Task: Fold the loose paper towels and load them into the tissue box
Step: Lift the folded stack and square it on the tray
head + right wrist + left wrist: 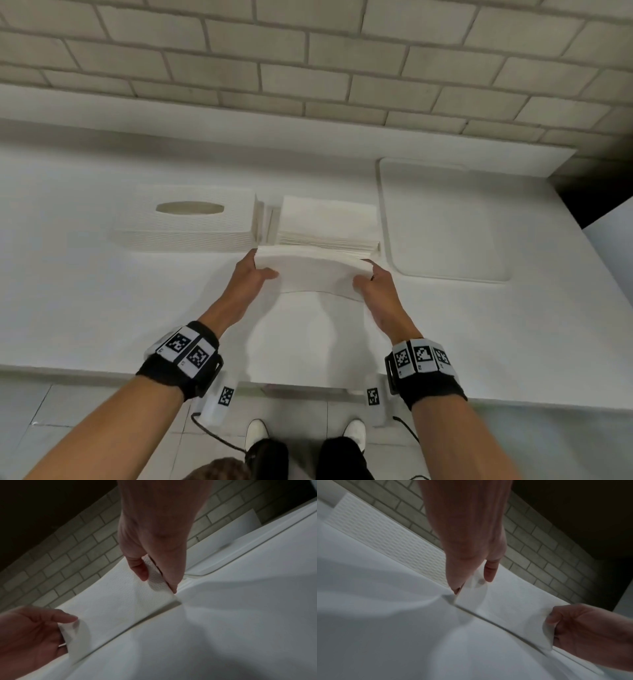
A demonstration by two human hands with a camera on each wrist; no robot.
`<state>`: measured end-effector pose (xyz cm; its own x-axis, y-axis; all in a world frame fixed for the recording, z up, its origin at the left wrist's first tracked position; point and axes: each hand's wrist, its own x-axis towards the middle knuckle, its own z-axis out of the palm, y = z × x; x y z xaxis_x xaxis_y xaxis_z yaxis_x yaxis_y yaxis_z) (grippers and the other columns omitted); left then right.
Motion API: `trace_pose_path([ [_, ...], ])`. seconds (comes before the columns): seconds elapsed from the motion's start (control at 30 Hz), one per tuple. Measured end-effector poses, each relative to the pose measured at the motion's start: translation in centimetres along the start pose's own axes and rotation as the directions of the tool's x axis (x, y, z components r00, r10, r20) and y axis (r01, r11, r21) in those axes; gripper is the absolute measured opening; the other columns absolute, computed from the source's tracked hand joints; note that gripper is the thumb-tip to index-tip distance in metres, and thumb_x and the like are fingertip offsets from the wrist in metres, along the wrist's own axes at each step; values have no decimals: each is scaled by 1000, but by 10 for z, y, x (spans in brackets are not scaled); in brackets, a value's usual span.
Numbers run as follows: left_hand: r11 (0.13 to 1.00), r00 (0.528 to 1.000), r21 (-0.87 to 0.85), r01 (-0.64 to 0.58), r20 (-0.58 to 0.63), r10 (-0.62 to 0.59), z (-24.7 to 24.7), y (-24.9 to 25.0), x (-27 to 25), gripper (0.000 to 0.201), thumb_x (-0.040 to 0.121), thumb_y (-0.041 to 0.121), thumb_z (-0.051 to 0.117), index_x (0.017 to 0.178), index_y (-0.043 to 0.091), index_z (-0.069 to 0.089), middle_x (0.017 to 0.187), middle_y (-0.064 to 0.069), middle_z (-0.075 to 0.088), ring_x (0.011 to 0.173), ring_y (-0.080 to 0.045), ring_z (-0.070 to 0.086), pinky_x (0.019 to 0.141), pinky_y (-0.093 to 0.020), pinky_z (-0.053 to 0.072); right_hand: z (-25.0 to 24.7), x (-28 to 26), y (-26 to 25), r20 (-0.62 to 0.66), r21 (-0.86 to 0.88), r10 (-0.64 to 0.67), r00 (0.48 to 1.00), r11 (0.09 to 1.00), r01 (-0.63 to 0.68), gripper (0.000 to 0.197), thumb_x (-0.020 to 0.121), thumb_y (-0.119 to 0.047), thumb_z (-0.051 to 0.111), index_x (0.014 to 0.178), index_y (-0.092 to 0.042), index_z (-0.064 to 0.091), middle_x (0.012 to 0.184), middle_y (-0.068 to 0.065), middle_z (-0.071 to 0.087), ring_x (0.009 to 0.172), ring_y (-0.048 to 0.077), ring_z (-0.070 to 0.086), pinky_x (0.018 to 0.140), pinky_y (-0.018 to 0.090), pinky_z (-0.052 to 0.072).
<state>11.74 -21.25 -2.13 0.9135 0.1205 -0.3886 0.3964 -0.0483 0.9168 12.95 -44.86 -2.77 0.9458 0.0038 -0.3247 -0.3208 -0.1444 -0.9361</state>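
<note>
Folding is the step in hand, judging by the head view: the person is lifting one loose paper towel [313,274] off the white counter [85,291], with the left hand [251,272] pinching its left end and the right hand [371,282] pinching its right end, thumbs on top, so that the soft sheet is arching between them while its near part is trailing on the counter. Just beyond it a squared stack of folded towels [329,219] is sitting in the open tray of the tissue box, whose ribbed white cover [186,219] with its oval slot is lying just to the left; a flat rounded white lid [445,219] is lying to the right. The next move probably calls for bringing the raised edge over evenly, so the corners are meeting before the crease is pressed. In the left wrist view, the left thumb and forefinger [489,572] are nipping a thin, faintly translucent corner, with the cover's dimpled texture showing behind. In the right wrist view, the right fingers [139,569] are clamping the opposite corner, and the paper's embossed, quilted grain is showing plainly against the grey brick wall [68,555].
</note>
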Motion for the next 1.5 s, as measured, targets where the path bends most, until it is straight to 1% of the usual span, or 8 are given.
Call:
trace_pose_path([
  [0.13, 999, 1000, 37, -2, -10, 2, 1, -10, -1, 47, 85, 4, 57, 130, 18, 52, 118, 2, 65, 111, -21, 58, 92, -30, 45, 1, 0, 13, -65, -62, 7, 998, 998, -11, 40, 84, 3, 40, 101, -23, 66, 75, -2, 61, 61, 17, 45, 51, 22, 36],
  [0.4, 980, 990, 139, -139, -14, 142, 3, -19, -6, 45, 90, -6, 48, 127, 19, 46, 110, 9, 61, 101, -7, 57, 84, -20, 42, -1, -1, 15, -94, -55, -43, 995, 998, 38, 43, 86, 5, 38, 107, -19, 66, 68, -12, 57, 48, 2, 38, 46, 14, 32],
  [0.7, 954, 969, 179, -241, -3, 246, 3, -34, 0, 32, 94, 0, 48, 118, 22, 46, 110, 5, 59, 100, -11, 57, 83, -22, 43, -7, -4, 25, -88, -41, -82, 993, 996, 79, 38, 87, 5, 39, 100, -17, 66, 70, -9, 59, 60, 13, 38, 56, 22, 33],
  [1.03, 942, 937, 155, -297, -143, 318, 9, 7, 2, 18, 94, 4, 54, 108, 16, 55, 95, 5, 62, 87, -9, 59, 77, -14, 46, -23, -3, -8, -126, 40, -147, 981, 987, 153, 15, 92, 1, 56, 96, -14, 59, 73, -11, 64, 62, -3, 59, 63, 11, 45],
  [1.13, 955, 932, 87, -284, -209, 296, 16, 50, 22, 18, 87, 1, 60, 98, 15, 61, 95, -4, 66, 89, -20, 61, 83, -32, 50, -33, 20, -44, -217, 61, -157, 963, 983, 174, 22, 88, 2, 59, 101, -14, 67, 89, 3, 69, 72, 11, 61, 65, 23, 48],
  [1.33, 992, 966, -35, -120, -236, 108, 25, 95, 79, 23, 77, -4, 67, 88, 15, 74, 99, -10, 72, 91, -25, 67, 88, -36, 53, -41, 80, -84, -317, 16, -30, 948, 999, 36, 35, 81, -4, 66, 116, -13, 67, 104, 9, 72, 97, 24, 69, 92, 40, 55],
  [1.43, 1000, 960, -26, 6, -281, -13, 29, 89, 100, 32, 76, -3, 71, 108, 2, 70, 109, -15, 70, 103, -30, 66, 94, -38, 53, -36, 93, -81, -342, -13, 36, 939, 999, -43, 38, 80, -4, 65, 117, -14, 67, 109, 11, 71, 94, 23, 69, 89, 41, 57],
  [1.5, 999, 960, -1, 39, -276, -38, 31, 83, 108, 20, 77, -5, 69, 95, 3, 72, 104, -13, 70, 98, -28, 66, 92, -38, 52, -34, 96, -76, -354, -15, 60, 933, 997, -70, 38, 82, -2, 63, 118, -13, 67, 111, 12, 70, 88, 22, 68, 80, 36, 58],
])
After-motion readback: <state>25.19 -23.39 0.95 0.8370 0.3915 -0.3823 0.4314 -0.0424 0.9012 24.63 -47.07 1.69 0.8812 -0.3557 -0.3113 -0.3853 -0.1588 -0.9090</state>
